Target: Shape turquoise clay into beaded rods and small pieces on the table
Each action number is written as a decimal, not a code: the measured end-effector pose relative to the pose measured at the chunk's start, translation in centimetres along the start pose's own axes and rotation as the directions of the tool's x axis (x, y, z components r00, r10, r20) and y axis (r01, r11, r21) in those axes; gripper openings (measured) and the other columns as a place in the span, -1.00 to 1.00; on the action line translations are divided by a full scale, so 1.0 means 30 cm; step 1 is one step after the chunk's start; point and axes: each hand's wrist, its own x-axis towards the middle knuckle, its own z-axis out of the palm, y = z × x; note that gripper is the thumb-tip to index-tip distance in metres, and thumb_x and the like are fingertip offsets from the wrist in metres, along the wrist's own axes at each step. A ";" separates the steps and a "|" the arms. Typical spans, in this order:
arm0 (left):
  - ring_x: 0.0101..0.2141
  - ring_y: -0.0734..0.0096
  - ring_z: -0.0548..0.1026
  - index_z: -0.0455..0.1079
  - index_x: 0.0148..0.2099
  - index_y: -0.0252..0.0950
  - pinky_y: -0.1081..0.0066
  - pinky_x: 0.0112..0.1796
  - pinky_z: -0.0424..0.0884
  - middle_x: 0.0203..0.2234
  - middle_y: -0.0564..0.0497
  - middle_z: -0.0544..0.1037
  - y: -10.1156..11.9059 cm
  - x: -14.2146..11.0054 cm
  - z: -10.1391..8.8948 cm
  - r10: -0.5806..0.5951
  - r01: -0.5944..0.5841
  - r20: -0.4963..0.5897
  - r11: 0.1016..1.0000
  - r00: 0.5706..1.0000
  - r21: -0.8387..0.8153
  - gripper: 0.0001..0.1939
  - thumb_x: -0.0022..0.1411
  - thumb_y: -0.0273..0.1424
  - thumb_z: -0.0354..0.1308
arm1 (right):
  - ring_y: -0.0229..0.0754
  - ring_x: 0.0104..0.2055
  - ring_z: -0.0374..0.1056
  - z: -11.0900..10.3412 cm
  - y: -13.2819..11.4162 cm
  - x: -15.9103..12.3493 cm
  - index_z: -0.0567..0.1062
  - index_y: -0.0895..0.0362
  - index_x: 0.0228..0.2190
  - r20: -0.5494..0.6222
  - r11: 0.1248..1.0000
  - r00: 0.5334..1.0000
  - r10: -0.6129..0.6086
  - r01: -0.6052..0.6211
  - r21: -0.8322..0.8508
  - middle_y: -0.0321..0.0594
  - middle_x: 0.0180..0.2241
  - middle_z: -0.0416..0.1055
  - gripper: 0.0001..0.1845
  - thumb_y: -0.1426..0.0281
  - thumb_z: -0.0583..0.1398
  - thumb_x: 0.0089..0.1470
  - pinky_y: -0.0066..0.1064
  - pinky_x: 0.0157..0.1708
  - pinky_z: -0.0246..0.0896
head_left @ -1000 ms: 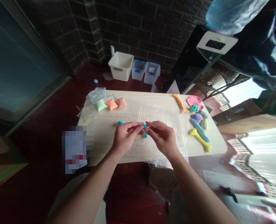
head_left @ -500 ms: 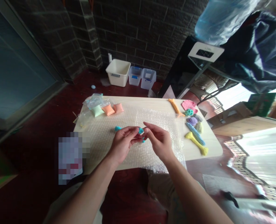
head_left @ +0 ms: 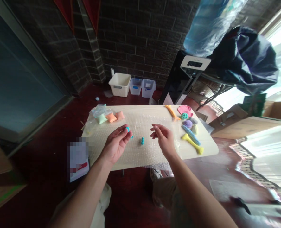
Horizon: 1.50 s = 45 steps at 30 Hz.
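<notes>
My left hand (head_left: 116,143) hovers over the bubble wrap sheet (head_left: 140,133) and pinches a small lump of teal clay (head_left: 128,129) at its fingertips. My right hand (head_left: 162,136) is apart from it to the right, fingers loosely curled and empty. Between the two hands a small teal clay piece (head_left: 142,140) lies on the bubble wrap. The wrap covers the middle of a pale low table (head_left: 209,148).
Finished clay shapes lie at the table's right end: an orange bone (head_left: 171,112), a pink piece (head_left: 184,109), a blue strip (head_left: 190,135), a yellow bone (head_left: 192,143). Clay packets (head_left: 111,117) and plastic bags sit at the left. Storage bins (head_left: 120,84) stand by the brick wall.
My hands were together working one teal piece; they have moved apart. A small teal piece now lies on the bubble wrap, and my left hand keeps another bit. The view tilted up.
</notes>
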 end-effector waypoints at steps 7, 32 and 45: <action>-0.31 0.43 0.67 0.64 -0.25 -0.40 0.51 -0.18 0.65 -0.32 -0.04 0.69 0.094 -0.054 -0.078 0.080 -0.069 -0.079 0.989 0.994 0.131 -0.84 0.12 -0.70 0.39 | -0.26 -0.49 0.43 -0.076 0.025 0.024 0.63 0.21 -0.19 -0.067 0.997 0.995 0.074 -0.072 0.023 -0.15 -0.35 0.57 -0.50 0.03 0.36 0.06 -0.41 -0.49 0.28; -0.34 0.29 0.66 0.62 -0.13 -0.35 0.34 -0.24 0.58 -0.35 -0.14 0.71 -0.020 -0.142 -0.033 -0.123 0.031 0.118 0.810 0.985 0.586 -0.57 0.12 -0.11 0.49 | -0.18 -0.31 0.49 0.076 0.000 -0.139 0.72 0.09 -0.15 0.473 0.932 0.853 -0.222 0.328 -0.154 -0.14 -0.30 0.60 -0.72 0.17 0.37 0.22 -0.38 -0.32 0.37; -0.43 0.36 0.58 0.66 -0.10 -0.38 0.36 -0.30 0.56 -0.39 -0.12 0.69 -0.013 -0.150 -0.034 -0.066 -0.021 0.102 0.732 0.993 0.681 -0.48 0.00 -0.11 0.55 | -0.22 -0.37 0.52 0.060 -0.015 -0.146 0.71 0.07 -0.07 0.561 0.878 0.791 -0.245 0.427 -0.219 -0.14 -0.24 0.62 -0.76 0.33 0.32 0.25 -0.41 -0.32 0.38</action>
